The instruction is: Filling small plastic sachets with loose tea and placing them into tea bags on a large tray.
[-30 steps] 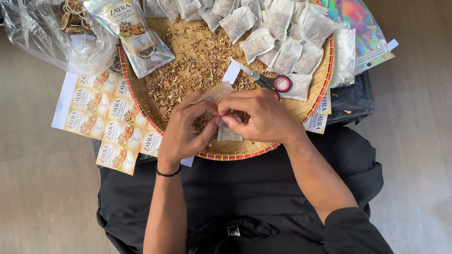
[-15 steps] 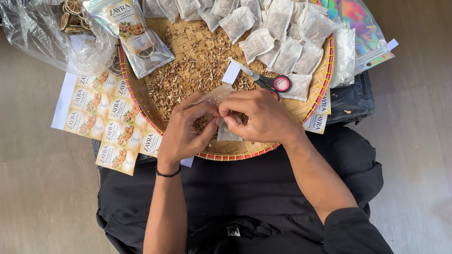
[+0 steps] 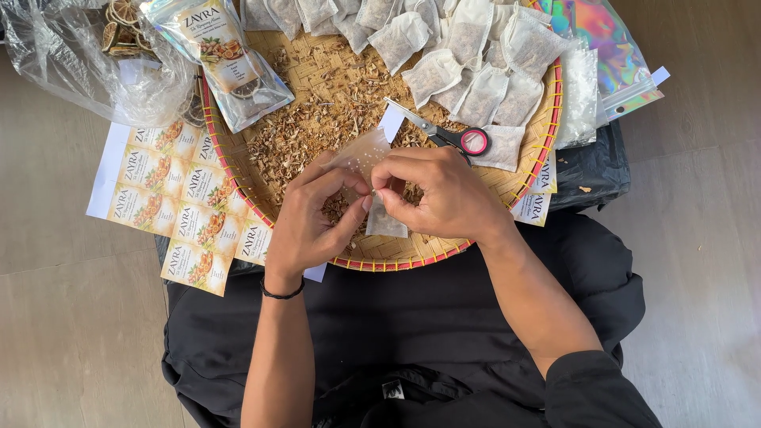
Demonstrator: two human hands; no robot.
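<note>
Both hands meet over the near part of a round woven tray [image 3: 547, 135] that rests on my lap. My left hand [image 3: 313, 218] and my right hand [image 3: 440, 194] pinch a small translucent filter bag [image 3: 361, 154] between thumbs and fingertips, its top edge sticking up toward the heap of dried chopped herb [image 3: 317, 127]. A second small empty bag [image 3: 386, 222] lies under the fingers. A black band circles my left wrist.
Scissors with pink-and-black handles [image 3: 456, 136] lie on the tray beside my right hand. Several filled bags [image 3: 476, 55] pile at the tray's far side. A sheet of printed labels [image 3: 170, 198] lies left, with a clear plastic bag of dried citrus slices [image 3: 119, 47] and a printed pouch [image 3: 226, 55].
</note>
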